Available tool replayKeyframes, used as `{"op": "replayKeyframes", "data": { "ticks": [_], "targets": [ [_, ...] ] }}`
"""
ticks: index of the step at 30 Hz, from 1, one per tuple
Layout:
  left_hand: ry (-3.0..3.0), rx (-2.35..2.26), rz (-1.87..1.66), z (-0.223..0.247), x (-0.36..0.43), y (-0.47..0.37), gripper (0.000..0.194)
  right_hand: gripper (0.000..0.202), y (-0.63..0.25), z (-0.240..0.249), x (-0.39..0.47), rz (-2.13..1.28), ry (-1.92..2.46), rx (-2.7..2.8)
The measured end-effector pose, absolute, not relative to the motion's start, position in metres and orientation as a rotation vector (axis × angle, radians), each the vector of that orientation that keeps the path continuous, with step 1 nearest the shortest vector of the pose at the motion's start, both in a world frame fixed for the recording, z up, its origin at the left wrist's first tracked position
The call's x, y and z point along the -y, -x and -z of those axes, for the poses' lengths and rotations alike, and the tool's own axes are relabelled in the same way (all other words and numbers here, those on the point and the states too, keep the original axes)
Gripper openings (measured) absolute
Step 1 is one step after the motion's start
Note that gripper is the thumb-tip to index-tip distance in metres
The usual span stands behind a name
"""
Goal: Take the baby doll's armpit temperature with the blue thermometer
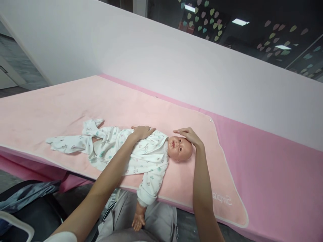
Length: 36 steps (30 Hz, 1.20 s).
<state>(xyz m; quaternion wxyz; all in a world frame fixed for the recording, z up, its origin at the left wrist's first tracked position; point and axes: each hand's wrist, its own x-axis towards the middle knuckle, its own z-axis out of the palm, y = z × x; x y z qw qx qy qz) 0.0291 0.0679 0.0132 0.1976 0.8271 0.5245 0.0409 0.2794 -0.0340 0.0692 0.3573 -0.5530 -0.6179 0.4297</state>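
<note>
A plastic baby doll [151,151] dressed in a white printed cotton sleepsuit [121,149] is laid on its back on a pale pink towel [75,104] spread over the pink-covered counter [272,174], one doll arm hanging over the near edge. The left hand [143,131] is rested flat on the doll's chest, fingers together and extended, nothing pinched. The right hand [188,135] is laid on top of the doll's bare head, fingers slightly curved and loosely together, not closed around it.

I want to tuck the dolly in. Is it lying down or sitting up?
Lying down. The doll lies flat, face up, on the pink mat, one arm hanging over the edge.
</note>
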Motion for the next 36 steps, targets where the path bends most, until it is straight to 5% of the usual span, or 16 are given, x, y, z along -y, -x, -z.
{"op": "replayKeyframes", "data": {
  "ticks": [6,11,19,23,27,36],
  "targets": [
    [-2.206,-1.279,-0.568,-0.007,-0.067,-0.025,0.042,0.032,-0.276,-0.066,0.032,-1.126,1.491,1.642],
    [-1.739,-0.805,-0.990,-0.016,-0.057,-0.015,0.041,0.028,-0.271,-0.076,0.037,-0.852,1.562,1.659],
    [-2.096,-0.366,-0.301,-0.034,-0.026,-0.027,0.043,0.026,-0.235,-0.101,0.063,-0.393,1.870,1.980],
    [-1.926,-0.555,-0.430,-0.033,-0.025,-0.027,0.027,0.026,-0.218,-0.106,0.072,-0.230,1.899,2.166],
    [-1.561,-0.713,-0.656,-0.027,-0.032,-0.019,0.030,0.027,-0.205,-0.101,0.074,-0.320,1.749,2.338],
    [-1.278,-0.788,-0.818,-0.019,-0.036,-0.017,0.030,0.033,-0.154,-0.050,0.045,0.223,1.900,2.306]
  ]
}}
